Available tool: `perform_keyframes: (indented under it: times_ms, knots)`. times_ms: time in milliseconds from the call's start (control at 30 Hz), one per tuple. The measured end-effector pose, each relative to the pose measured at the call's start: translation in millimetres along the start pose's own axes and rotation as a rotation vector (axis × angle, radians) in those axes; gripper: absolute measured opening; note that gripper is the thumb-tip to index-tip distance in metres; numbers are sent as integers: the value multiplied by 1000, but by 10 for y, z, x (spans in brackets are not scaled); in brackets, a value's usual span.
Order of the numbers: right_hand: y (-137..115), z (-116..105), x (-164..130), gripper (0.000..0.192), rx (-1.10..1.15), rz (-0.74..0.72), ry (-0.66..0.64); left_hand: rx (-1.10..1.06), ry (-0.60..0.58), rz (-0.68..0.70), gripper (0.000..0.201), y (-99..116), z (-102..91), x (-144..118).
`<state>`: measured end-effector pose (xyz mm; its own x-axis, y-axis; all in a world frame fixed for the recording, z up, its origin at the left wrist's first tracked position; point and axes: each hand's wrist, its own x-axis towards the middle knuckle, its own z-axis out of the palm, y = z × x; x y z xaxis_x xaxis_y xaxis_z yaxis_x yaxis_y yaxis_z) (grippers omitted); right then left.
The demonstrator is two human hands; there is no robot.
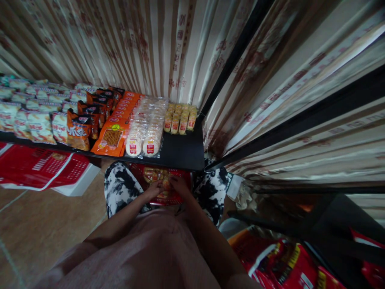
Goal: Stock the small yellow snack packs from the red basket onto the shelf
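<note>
Between my knees lies a red bag (186, 176) with several small yellow-wrapped snack packets (152, 173) in it. My left hand (155, 188) reaches in from the left, its fingers curled against the packets. From the right, my right hand (178, 185) has its fingers bent down onto the same packets. Both hands look closed on the packets, though dim light blurs the fingertips. Just above them, similar yellow packets with red labels (179, 119) stand in short rows on a black shelf (183, 150).
Clear-wrapped round white crackers (142, 147), an orange snack bag (110, 136), black-and-orange bags (78, 130) and white bags (39, 126) line the shelf leftward. A red bag (39, 166) sits below. Black posts (233, 60) and curtains (168, 44) stand behind. More red bags (288, 261) lie right.
</note>
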<state>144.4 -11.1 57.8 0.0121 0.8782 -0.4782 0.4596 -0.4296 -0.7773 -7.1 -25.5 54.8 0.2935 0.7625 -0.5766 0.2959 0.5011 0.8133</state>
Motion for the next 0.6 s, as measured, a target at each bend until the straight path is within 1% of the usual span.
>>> perform_keyframes:
  times_ms: [167,333,500,600]
  knots:
    - [-28,-62,-59,23,160,10,-65,-57,-8,-5,14,64,-26,-70]
    - [-72,-109,-119,23,220,10,-111,-78,-21,9,21,145,-57,-146]
    - [-162,-166,-171,23,260,-4,-108,-133,-29,23,32,220,-84,-204]
    - [-231,-204,-196,25,243,-29,-89,-169,-43,26,40,257,-110,-223]
